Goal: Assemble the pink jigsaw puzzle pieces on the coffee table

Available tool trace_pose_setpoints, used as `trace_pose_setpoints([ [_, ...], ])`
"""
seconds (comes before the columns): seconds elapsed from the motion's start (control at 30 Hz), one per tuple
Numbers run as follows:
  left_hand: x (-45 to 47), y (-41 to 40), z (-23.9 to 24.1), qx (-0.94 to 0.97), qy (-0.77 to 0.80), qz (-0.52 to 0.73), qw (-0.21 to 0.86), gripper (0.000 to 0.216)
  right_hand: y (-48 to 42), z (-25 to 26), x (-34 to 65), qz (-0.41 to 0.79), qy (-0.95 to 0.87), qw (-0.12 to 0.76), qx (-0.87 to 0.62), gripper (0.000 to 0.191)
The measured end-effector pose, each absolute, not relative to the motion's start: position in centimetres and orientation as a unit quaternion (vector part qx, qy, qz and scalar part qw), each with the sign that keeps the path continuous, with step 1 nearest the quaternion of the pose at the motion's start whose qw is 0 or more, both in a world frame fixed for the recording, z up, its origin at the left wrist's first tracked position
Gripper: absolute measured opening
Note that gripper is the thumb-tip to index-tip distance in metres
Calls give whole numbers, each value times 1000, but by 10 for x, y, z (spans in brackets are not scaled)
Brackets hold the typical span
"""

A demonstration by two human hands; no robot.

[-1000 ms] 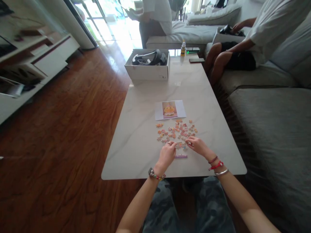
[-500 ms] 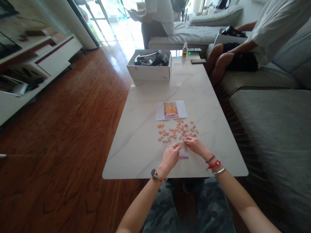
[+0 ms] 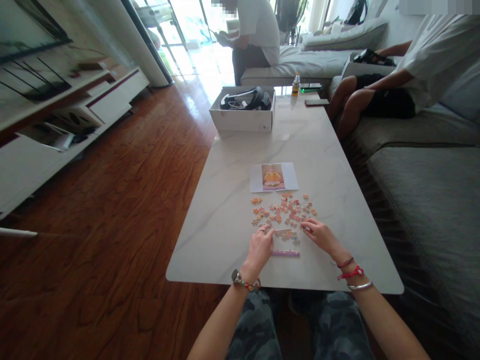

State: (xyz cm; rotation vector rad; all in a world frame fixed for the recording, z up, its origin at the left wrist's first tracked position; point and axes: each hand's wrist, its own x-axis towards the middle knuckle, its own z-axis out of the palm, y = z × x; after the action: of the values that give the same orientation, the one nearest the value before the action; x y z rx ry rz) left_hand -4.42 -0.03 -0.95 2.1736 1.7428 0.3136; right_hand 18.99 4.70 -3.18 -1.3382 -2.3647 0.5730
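Several small orange and pink puzzle pieces [image 3: 285,212] lie scattered on the white marble table [image 3: 232,200], below a printed reference picture [image 3: 273,177]. A short joined strip of pieces [image 3: 282,233] lies between my hands. My left hand [image 3: 260,247] rests at its left end with fingertips curled on the table. My right hand [image 3: 318,233] pinches a piece at the strip's right end. A purple assembled strip [image 3: 285,253] lies just in front of my hands.
A white box [image 3: 243,119] holding a black headset stands at the table's far end, with a small bottle [image 3: 296,85] and phones [image 3: 317,102] beyond. A grey sofa [image 3: 423,190] runs along the right; two people sit at the far end. Wooden floor on the left.
The view has shifted, so everything sits lower and further right. My hands have drawn slightly apart; the joined strip now shows between them.
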Motion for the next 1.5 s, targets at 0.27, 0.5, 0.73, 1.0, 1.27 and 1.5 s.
trace_pose_setpoints([
  [0.27,-79,18,-7,694,687,154,149,26,55,-36,182,214,-845,183,-455,17],
  [0.5,-79,23,-5,660,727,121,147,26,52,-29,173,217,-849,178,-449,15],
  [0.73,-63,23,-7,658,725,128,158,28,66,-12,90,211,-851,106,-470,28],
  [1.0,-65,7,-8,681,700,151,153,23,75,-14,67,231,-855,76,-457,24],
  [1.27,-47,12,-8,704,655,206,184,25,64,-12,141,363,-775,289,-430,6],
  [1.5,-9,6,-5,792,561,146,192,25,63,-21,188,391,-753,253,-466,7],
])
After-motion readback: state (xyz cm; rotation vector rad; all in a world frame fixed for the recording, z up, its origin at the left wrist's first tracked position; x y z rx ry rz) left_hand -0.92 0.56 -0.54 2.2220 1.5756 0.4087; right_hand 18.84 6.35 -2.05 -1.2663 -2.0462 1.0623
